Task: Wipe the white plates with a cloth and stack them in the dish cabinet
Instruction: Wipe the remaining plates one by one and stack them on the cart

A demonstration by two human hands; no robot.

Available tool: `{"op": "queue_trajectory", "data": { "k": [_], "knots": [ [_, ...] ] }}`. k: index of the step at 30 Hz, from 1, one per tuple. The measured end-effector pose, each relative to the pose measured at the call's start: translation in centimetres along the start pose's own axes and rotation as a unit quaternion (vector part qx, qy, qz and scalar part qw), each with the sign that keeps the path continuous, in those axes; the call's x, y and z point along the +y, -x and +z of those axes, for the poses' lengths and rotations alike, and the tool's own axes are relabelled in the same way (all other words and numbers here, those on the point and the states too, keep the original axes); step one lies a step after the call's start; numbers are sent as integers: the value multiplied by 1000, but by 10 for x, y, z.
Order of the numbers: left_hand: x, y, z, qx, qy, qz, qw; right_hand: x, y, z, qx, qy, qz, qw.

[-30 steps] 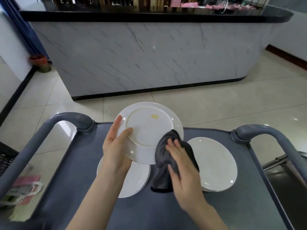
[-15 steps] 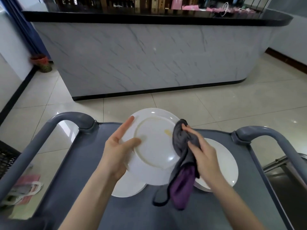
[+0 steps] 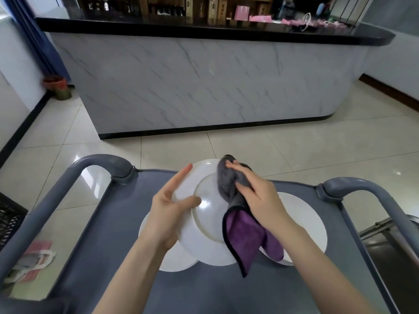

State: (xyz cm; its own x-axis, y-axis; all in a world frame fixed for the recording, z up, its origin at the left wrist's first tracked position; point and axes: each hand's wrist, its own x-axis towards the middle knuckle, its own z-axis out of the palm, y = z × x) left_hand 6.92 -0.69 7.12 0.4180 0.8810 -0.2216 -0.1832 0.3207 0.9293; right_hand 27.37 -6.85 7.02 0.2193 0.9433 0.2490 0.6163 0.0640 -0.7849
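Note:
My left hand [image 3: 169, 214] holds a white plate [image 3: 207, 225] by its left rim, underside up, tilted above the grey cart top [image 3: 127, 223]. My right hand [image 3: 260, 200] presses a grey and purple cloth [image 3: 233, 200] against the plate's upper right part; a purple flap hangs down over its right edge. Under the held plate, a second white plate [image 3: 172, 259] lies at the lower left and a third white plate [image 3: 303, 218] lies at the right, both partly hidden. No dish cabinet shows in this view.
The cart has curved grey handles at the left [image 3: 99, 164] and right [image 3: 353, 189]. A marble-fronted counter [image 3: 204, 82] with a black top stands ahead across tiled floor. A black crate [image 3: 9, 220] and a pink bag [image 3: 34, 259] sit at the left; a metal unit [image 3: 390, 236] at the right.
My right hand has swept the cloth from the plate's lower right edge up to its upper right, covering the yellow spot. The plate has tilted flatter and lower, and the purple flap hangs free.

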Motion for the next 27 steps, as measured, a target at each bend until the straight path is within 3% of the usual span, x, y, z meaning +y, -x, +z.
{"op": "queue_trajectory", "data": {
  "k": [3,8,11,15,20,27],
  "knots": [
    [0,0,-6,12,2,15,1000,2,22,14,32,-8,33,999],
    [-5,-3,2,-1,-6,28,1000,-35,16,52,14,62,-96,993],
    [-4,-9,-7,25,35,17,999,-43,34,71,-32,75,-131,988],
    [-2,-13,-29,56,6,3,998,-13,79,67,-63,65,-91,992],
    [-1,-12,-28,25,-11,2,1000,-5,58,56,63,31,69,995],
    [-4,-25,-20,14,18,-42,999,-41,57,89,12,12,15,1000]
  ]
}}
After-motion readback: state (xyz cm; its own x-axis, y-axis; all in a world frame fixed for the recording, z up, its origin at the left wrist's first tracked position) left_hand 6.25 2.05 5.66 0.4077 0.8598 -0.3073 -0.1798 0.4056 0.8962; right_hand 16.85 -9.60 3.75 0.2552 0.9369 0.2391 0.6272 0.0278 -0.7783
